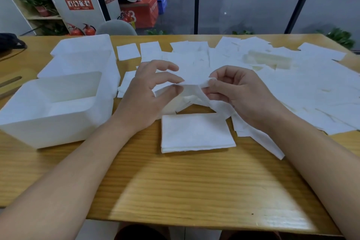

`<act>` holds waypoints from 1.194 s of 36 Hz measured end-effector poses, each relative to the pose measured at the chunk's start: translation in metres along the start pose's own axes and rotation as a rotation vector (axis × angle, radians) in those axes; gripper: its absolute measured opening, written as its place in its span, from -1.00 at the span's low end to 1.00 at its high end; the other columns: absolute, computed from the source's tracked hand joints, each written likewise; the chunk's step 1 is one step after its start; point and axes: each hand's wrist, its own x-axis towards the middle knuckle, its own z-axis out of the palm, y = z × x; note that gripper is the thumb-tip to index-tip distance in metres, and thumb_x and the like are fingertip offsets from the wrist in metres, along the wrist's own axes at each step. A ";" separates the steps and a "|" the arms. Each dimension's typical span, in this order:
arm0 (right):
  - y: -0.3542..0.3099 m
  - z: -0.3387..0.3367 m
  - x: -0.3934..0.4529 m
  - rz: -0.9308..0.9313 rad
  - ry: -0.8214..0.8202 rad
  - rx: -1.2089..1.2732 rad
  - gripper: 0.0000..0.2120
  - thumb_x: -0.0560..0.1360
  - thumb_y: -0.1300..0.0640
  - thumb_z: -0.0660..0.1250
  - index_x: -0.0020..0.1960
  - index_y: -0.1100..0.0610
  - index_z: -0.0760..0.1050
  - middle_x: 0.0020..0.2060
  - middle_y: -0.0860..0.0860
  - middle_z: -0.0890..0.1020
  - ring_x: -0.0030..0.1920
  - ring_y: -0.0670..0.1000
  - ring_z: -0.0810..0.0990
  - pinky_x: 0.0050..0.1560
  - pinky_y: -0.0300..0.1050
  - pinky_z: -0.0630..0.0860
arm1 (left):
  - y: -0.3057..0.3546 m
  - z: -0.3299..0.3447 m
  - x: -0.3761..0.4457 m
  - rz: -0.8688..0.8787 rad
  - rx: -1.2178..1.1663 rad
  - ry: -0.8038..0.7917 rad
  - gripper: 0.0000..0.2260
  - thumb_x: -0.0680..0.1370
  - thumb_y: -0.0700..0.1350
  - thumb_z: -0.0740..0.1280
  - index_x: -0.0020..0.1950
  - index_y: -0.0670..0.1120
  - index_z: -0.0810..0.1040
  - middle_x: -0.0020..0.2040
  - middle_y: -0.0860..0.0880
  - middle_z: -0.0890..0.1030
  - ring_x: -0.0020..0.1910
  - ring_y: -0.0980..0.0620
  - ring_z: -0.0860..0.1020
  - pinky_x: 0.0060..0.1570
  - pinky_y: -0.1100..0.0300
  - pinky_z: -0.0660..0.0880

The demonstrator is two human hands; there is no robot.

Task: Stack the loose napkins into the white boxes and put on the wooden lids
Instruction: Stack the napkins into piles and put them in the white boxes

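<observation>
Both hands are up over the middle of the pale wooden surface [194, 191], working one thin white paper napkin [191, 91] between them. The left hand [148, 93] pinches the napkin's edge between thumb and forefinger, the other fingers spread and lifted above it. The right hand [235, 93] has its fingers curled in and grips the opposite corner, which bunches up at the fingertips. The napkin sags between the two grips and hangs clear of the wood.

Just below the hands, toward the person, lies a neat squared stack of white napkins [196, 132], flat on the surface. To the right and across the far side a wide scatter of loose white napkins [302, 91] overlaps in a messy sheet, some under the right wrist. A few small square ones lie apart near the far edge.

On the left stand three open white plastic boxes in a row running away from the person; the nearest white box [52, 111] shows a bare interior. A wooden lid [9, 82] peeks in at the left edge.
</observation>
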 end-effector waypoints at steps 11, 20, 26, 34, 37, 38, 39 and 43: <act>-0.009 0.013 -0.015 -0.552 0.021 -0.608 -0.74 0.64 -0.04 0.49 0.29 0.03 0.66 0.25 -0.15 0.68 0.37 -0.03 0.60 0.38 0.07 0.50 | 0.007 0.003 -0.003 0.030 -0.034 -0.089 -0.83 0.74 0.02 0.36 0.20 0.03 0.73 0.04 0.20 0.71 0.11 0.12 0.64 0.13 0.19 0.50; -0.003 0.004 -0.008 -0.489 0.209 -0.581 -0.94 0.65 0.08 0.48 0.05 0.03 0.73 -0.02 -0.17 0.75 0.10 -0.05 0.69 0.17 -0.01 0.59 | 0.003 0.000 -0.002 -0.017 -0.083 -0.066 -0.86 0.73 0.06 0.38 0.14 0.06 0.71 0.01 0.21 0.69 0.07 0.17 0.61 0.01 0.37 0.43; -0.016 -0.003 -0.007 -0.321 0.201 -0.417 -0.93 0.64 0.10 0.48 0.01 0.03 0.75 -0.13 -0.07 0.75 -0.05 -0.03 0.72 0.03 0.04 0.69 | 0.008 -0.012 0.000 -0.062 -0.288 -0.037 -0.86 0.71 -0.04 0.42 0.06 -0.03 0.75 -0.20 0.19 0.67 -0.20 0.11 0.58 -0.18 0.22 0.46; -0.026 -0.017 -0.011 0.099 -0.194 -0.576 -0.97 0.60 0.04 0.52 0.00 -0.01 0.72 -0.39 0.07 0.66 -0.40 0.00 0.52 -0.23 -0.08 0.45 | 0.014 -0.031 0.000 -0.219 -0.386 -0.426 -0.64 0.67 -0.18 0.46 0.39 0.19 0.64 -0.45 -0.18 0.40 -0.44 -0.10 0.36 -0.30 0.11 0.41; -0.024 -0.015 -0.012 0.117 -0.264 -0.652 -0.98 0.60 0.07 0.50 -0.01 -0.03 0.70 -0.46 0.01 0.62 -0.48 -0.07 0.48 -0.38 -0.20 0.38 | 0.011 -0.029 -0.001 -0.240 -0.249 -0.508 -0.64 0.67 -0.09 0.47 0.38 0.28 0.59 -0.40 -0.22 0.50 -0.41 -0.15 0.36 -0.26 0.08 0.36; -0.024 -0.014 -0.012 0.117 -0.279 -0.677 -0.97 0.60 0.07 0.50 -0.02 -0.03 0.69 -0.45 -0.01 0.62 -0.48 -0.09 0.50 -0.40 -0.21 0.39 | 0.010 -0.028 -0.002 -0.248 -0.216 -0.521 -0.65 0.67 -0.08 0.46 0.37 0.30 0.58 -0.41 -0.17 0.51 -0.41 -0.10 0.36 -0.26 0.11 0.35; -0.023 -0.013 -0.012 0.116 -0.293 -0.702 -0.97 0.60 0.07 0.50 -0.02 -0.03 0.69 -0.44 -0.02 0.62 -0.47 -0.09 0.53 -0.38 -0.18 0.42 | 0.009 -0.027 -0.002 -0.252 -0.181 -0.539 -0.65 0.67 -0.07 0.46 0.37 0.31 0.58 -0.42 -0.10 0.52 -0.42 -0.03 0.38 -0.26 0.16 0.36; -0.016 -0.010 -0.011 0.088 -0.330 -0.787 -0.95 0.61 0.08 0.50 -0.03 -0.03 0.67 -0.40 0.07 0.60 -0.39 -0.09 0.65 -0.35 -0.22 0.48 | 0.011 -0.026 -0.003 -0.254 -0.100 -0.606 -0.62 0.66 -0.05 0.45 0.39 0.34 0.53 -0.35 -0.05 0.67 -0.31 -0.04 0.59 -0.11 0.23 0.43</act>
